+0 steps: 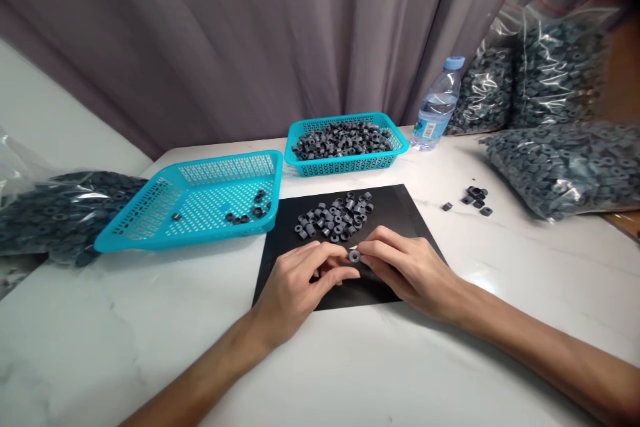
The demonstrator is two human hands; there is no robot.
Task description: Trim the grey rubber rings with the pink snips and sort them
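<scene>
A small dark grey ring (355, 256), with its round hole facing me, is held between the fingertips of both hands just above a black mat (385, 290). My left hand (300, 280) is curled, its index fingertip against the ring's left side and its thumb stretched out below. Something dark shows under the left fingers, too hidden to name. My right hand (410, 267) is closed, with thumb and index finger at the ring's right side; its other fingers are mostly hidden. Right behind the hands, a loose pile of similar grey rings (333, 217) lies on the mat.
At left stands a blue basket (187, 240) with several rings inside. A second blue basket (345, 167) behind is heaped with rings. A water bottle (436, 110), loose pieces (475, 197) and filled plastic bags (565, 167) are on the right; another bag (65, 213) lies far left.
</scene>
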